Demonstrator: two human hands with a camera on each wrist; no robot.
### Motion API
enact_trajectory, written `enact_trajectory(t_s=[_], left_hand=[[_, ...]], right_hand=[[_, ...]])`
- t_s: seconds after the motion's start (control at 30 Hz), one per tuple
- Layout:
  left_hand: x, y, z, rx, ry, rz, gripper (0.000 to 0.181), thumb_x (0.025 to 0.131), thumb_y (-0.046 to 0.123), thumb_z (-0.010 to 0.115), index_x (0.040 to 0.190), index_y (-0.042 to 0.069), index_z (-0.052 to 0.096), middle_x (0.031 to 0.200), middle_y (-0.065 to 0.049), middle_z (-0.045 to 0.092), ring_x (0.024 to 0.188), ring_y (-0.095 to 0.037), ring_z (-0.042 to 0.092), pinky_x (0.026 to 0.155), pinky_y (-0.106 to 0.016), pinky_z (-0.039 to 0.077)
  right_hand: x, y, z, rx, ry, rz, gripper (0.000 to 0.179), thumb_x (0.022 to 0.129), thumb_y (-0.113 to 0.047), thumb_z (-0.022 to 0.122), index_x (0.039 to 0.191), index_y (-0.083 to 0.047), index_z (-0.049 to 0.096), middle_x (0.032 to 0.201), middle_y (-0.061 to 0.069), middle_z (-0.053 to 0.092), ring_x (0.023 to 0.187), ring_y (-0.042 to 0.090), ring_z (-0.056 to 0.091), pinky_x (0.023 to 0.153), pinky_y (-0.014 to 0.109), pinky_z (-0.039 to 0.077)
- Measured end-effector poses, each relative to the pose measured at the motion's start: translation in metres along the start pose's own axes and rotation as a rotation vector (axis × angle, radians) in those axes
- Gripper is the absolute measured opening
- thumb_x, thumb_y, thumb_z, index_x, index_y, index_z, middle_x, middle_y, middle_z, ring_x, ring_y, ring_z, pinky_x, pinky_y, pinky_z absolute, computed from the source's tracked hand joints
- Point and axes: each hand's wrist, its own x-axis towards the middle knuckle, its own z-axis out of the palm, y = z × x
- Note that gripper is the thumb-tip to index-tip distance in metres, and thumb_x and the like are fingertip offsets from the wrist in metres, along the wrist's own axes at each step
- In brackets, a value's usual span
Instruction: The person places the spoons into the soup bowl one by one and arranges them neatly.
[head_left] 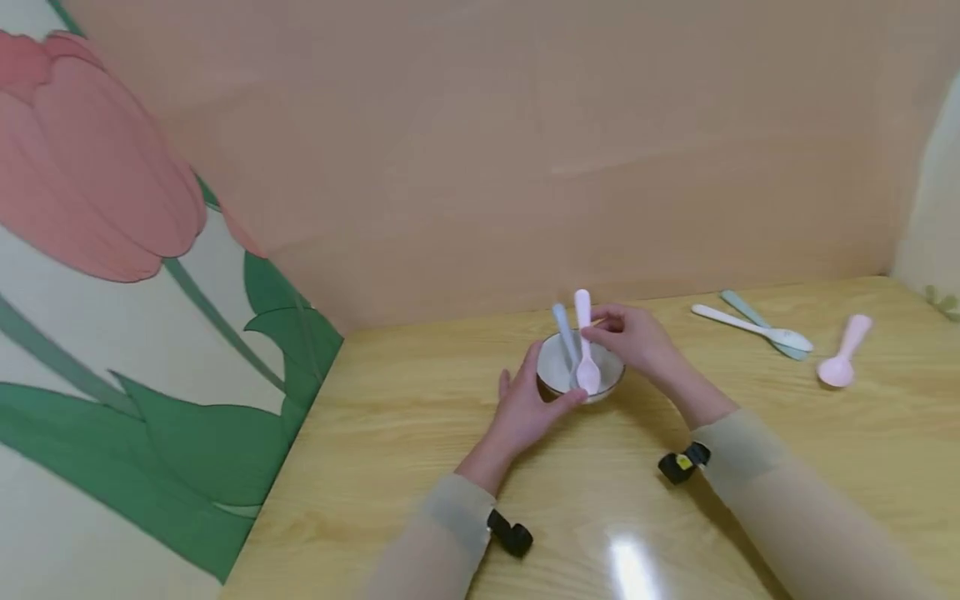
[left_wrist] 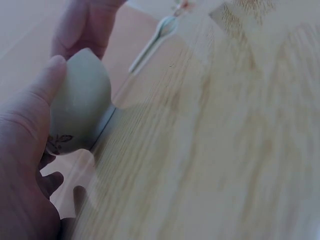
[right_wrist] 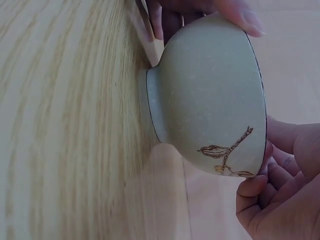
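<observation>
A small white bowl (head_left: pixel 553 365) with a dark rim stands on the wooden table. My left hand (head_left: pixel 525 414) grips its near left side, thumb at the rim and fingers round the wall. Inside lean a pale pink spoon (head_left: pixel 582 310), head down, and a light blue utensil (head_left: pixel 561 321) whose lower end is partly hidden. Over the right side of the rim, my right hand (head_left: pixel 637 340) pinches the pale pink spoon by its handle. In the right wrist view, the outside of the bowl (right_wrist: pixel 215 90) carries a brown twig pattern, and the spoon is hidden.
On the right of the table (head_left: pixel 397 433), a white spoon (head_left: pixel 731 319) lies across a green utensil (head_left: pixel 738 303). Farther right lies a pink spoon (head_left: pixel 836 371). A brown upright backdrop (head_left: pixel 480 192) borders the table's far edge; a tulip-patterned panel (head_left: pixel 97 167) is at left.
</observation>
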Motion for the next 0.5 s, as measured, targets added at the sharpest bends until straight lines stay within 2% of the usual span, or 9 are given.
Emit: enact_trajectory(t_s=[0.1, 0.2, 0.3, 0.5], left_hand=[[0.006, 0.012, 0.027, -0.031, -0.056, 0.038, 0.102, 0.095, 0.071, 0.076, 0.175, 0.030, 0.026, 0.166, 0.003, 0.053, 0.153, -0.019, 0.049, 0.133, -0.065, 0.002], [0.009, 0.019, 0.036, -0.038, -0.067, 0.049, 0.103, 0.095, 0.071, 0.076, 0.175, 0.031, 0.025, 0.163, 0.005, 0.055, 0.152, -0.016, 0.050, 0.134, -0.064, 0.003], [0.008, 0.017, 0.026, -0.021, -0.042, 0.037, 0.102, 0.096, 0.069, 0.077, 0.175, 0.031, 0.026, 0.164, 0.004, 0.055, 0.152, -0.017, 0.050, 0.134, -0.062, 0.003], [0.001, 0.000, -0.004, 0.022, -0.014, -0.014, 0.105, 0.095, 0.070, 0.077, 0.176, 0.029, 0.024, 0.168, 0.000, 0.051, 0.154, -0.021, 0.049, 0.135, -0.059, 0.000]], right_hand=[[-0.020, 0.016, -0.025, -0.078, 0.023, 0.030, 0.048, 0.111, -0.033, 0.071, 0.143, 0.002, 0.066, 0.123, 0.024, 0.077, 0.109, 0.035, 0.070, 0.079, 0.031, 0.052], [-0.026, 0.021, -0.036, -0.106, 0.026, 0.041, 0.050, 0.110, -0.036, 0.071, 0.144, 0.001, 0.066, 0.124, 0.025, 0.077, 0.110, 0.036, 0.070, 0.080, 0.032, 0.052], [-0.018, 0.014, -0.029, -0.090, 0.017, 0.035, 0.051, 0.109, -0.036, 0.074, 0.145, -0.001, 0.066, 0.123, 0.022, 0.077, 0.108, 0.035, 0.069, 0.080, 0.033, 0.052], [0.003, -0.004, 0.005, -0.049, 0.011, 0.000, 0.049, 0.108, -0.028, 0.075, 0.147, -0.001, 0.065, 0.119, 0.019, 0.079, 0.106, 0.034, 0.072, 0.084, 0.035, 0.054]])
